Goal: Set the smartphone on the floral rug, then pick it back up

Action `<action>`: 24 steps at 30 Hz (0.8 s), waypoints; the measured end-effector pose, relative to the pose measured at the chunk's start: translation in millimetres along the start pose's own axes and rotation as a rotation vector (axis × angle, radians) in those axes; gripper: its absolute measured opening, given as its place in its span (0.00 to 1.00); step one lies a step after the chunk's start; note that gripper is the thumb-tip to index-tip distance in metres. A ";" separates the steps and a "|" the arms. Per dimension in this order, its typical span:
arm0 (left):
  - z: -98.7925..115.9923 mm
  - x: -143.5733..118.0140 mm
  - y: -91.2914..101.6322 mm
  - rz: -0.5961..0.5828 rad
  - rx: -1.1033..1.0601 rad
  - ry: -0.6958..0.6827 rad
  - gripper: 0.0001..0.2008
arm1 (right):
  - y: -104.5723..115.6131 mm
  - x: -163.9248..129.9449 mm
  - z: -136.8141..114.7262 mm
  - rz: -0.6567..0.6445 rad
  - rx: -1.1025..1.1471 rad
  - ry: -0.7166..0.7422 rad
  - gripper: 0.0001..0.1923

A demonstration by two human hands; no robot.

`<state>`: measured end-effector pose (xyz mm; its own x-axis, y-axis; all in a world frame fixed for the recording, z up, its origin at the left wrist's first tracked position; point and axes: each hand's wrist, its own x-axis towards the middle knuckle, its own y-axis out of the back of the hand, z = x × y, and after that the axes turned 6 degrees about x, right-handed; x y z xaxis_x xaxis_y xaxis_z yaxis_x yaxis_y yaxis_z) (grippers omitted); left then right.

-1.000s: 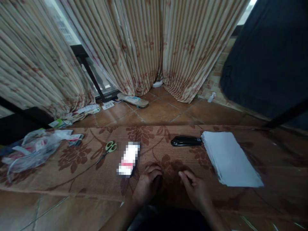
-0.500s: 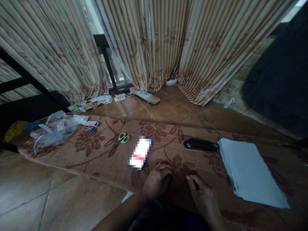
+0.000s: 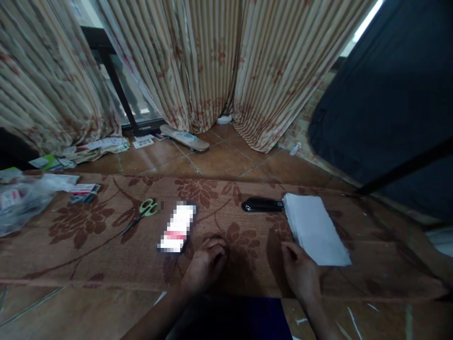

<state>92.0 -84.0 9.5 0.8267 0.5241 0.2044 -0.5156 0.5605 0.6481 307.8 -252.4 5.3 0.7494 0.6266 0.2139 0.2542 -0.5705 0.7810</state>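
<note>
From the head camera, you look down at a brown mat (image 3: 88, 236) with dark flowers on it, lying on a tiled floor.

The left hand (image 3: 205, 264) rests on the mat with its fingers curled in. It holds nothing. Just beside it, up and to the left, lies a phone (image 3: 177, 227) flat on the mat. Its front is blurred.

The right hand (image 3: 300, 271) is also down on the mat, and it holds nothing. Its fingers are loosely bent, and the fingertips are at the near corner of a stack of white paper (image 3: 313, 226). I cannot tell if they touch the paper or are just beside it. The two hands are well apart from each other.

The paper lies flat on the right part of the mat. A black stapler (image 3: 262, 205) lies at the far left corner of the stack, touching it or nearly so.

Green-handled scissors (image 3: 141, 213) lie on the mat to the left of the phone. Far left there is a clear plastic bag (image 3: 17, 203) with things in it.

Behind the mat hang striped curtains (image 3: 212, 66), and a small skateboard (image 3: 184, 138) sits on the tiles near them
</note>
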 end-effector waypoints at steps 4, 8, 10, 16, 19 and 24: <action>-1.4 0.0 -1.3 -0.004 0.015 -0.001 0.06 | -4.9 25.6 4.4 -0.004 -0.019 0.064 0.15; -2.6 -0.4 -1.6 0.003 0.035 0.002 0.06 | -18.8 44.8 5.9 0.031 -0.073 0.026 0.15; -2.8 0.0 -1.5 0.002 0.046 0.003 0.06 | -22.2 49.5 8.9 0.027 -0.108 0.031 0.14; -0.3 2.3 0.0 0.001 0.053 -0.001 0.06 | -25.4 52.4 10.1 -0.033 -0.185 0.031 0.13; 0.5 2.6 0.4 0.017 0.063 -0.006 0.06 | -27.7 53.4 5.9 -0.058 -0.228 0.015 0.14; -0.6 1.2 -0.4 0.023 0.052 -0.017 0.06 | -27.2 51.6 3.1 -0.024 -0.186 0.007 0.13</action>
<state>93.1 -83.2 9.1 0.8190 0.5249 0.2317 -0.5220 0.5140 0.6807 341.5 -206.2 -6.7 0.7400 0.6428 0.1977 0.1538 -0.4480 0.8807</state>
